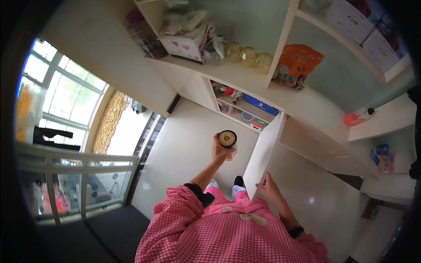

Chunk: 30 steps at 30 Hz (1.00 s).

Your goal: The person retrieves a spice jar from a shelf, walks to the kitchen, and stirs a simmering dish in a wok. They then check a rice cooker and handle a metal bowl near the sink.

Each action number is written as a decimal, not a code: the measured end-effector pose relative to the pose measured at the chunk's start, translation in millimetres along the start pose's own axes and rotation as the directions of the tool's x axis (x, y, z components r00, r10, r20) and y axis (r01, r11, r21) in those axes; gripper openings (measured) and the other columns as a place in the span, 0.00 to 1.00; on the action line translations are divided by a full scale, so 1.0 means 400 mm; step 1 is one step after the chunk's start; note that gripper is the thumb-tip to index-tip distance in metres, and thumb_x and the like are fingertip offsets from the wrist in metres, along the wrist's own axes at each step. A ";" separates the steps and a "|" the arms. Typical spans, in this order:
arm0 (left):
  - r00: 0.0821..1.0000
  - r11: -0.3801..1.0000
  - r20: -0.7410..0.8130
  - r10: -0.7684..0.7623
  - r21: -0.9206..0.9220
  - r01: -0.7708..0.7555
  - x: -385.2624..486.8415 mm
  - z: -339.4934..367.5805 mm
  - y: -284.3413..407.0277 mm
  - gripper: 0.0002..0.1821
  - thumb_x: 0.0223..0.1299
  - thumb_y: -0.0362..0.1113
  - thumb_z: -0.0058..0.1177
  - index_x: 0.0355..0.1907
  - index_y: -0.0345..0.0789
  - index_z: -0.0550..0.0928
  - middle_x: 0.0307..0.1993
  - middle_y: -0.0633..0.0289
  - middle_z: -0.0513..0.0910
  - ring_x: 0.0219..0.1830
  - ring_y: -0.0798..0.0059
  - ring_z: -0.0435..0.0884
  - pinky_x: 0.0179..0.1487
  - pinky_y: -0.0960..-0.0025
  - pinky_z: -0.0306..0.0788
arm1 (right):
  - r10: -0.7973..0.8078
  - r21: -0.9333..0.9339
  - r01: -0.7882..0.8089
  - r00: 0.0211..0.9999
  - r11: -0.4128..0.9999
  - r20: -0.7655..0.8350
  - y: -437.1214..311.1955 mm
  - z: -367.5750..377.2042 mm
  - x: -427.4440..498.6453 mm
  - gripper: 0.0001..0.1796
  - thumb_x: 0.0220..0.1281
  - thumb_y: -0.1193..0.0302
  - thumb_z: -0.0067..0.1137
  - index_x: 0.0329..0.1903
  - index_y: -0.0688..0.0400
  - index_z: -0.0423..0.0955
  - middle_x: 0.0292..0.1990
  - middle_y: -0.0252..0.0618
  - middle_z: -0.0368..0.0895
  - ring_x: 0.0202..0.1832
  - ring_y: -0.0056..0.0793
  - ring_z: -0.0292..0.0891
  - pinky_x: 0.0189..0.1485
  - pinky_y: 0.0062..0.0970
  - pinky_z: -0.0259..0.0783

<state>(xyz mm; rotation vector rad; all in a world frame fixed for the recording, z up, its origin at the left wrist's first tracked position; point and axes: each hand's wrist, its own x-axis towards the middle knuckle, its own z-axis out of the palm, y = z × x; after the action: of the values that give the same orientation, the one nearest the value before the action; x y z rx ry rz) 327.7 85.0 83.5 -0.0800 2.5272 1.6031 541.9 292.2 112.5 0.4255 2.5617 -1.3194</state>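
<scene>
My left hand (221, 149) is wrapped round a jar with a black-rimmed, gold-coloured lid (227, 138), held upright over the floor; its clear lower part shows below the lid. On the right, the fingers of my right hand (268, 187) touch the outer edge of a white cabinet door (264, 154), which stands swung out from the cabinet. Inside the low cabinet are a blue box (261, 104) on the upper shelf, and plastic containers (247, 115) and a green-and-red box (259, 123) below it.
Above the cabinet, a counter (243, 74) bears a white carton (184, 47), several amber glass jars (248, 56), an orange pouch (298, 64) and a bottle with red contents (358, 117). At the left are a glazed sliding door (105, 184) and dark floor mats (118, 227).
</scene>
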 end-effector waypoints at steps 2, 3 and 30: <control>0.998 0.998 0.064 0.003 0.056 -0.007 0.080 0.049 -0.064 0.50 0.25 0.33 0.73 0.58 0.37 0.61 0.51 0.54 0.73 0.55 0.54 0.73 0.59 0.60 0.69 | 0.043 0.037 -0.038 0.988 0.999 -0.151 -0.001 0.059 -0.006 0.39 0.54 0.67 0.65 0.62 0.69 0.53 0.52 0.61 0.71 0.53 0.52 0.73 0.54 0.38 0.70; 0.995 0.996 0.093 -0.026 0.083 0.018 0.120 0.077 -0.098 0.50 0.26 0.34 0.72 0.58 0.37 0.61 0.51 0.54 0.73 0.55 0.54 0.73 0.58 0.60 0.69 | 0.184 0.150 -0.160 0.969 0.976 -0.162 0.001 0.085 -0.008 0.42 0.54 0.72 0.64 0.65 0.69 0.48 0.54 0.61 0.68 0.54 0.52 0.72 0.55 0.38 0.69; 0.989 0.998 0.148 0.020 -0.059 -0.011 0.817 0.741 -0.788 0.23 0.42 0.42 0.65 0.40 0.32 0.77 0.39 0.51 0.80 0.42 0.53 0.77 0.46 0.58 0.70 | 0.810 0.257 -0.778 0.488 0.573 -0.327 0.045 0.277 -0.028 0.38 0.54 0.61 0.64 0.61 0.73 0.61 0.50 0.62 0.75 0.51 0.53 0.73 0.52 0.42 0.70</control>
<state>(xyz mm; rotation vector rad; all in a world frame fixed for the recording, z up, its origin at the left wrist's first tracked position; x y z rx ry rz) 72.5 228.8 -372.8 0.0508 2.3764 1.6237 566.3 209.9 39.6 1.8326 2.0288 -0.9871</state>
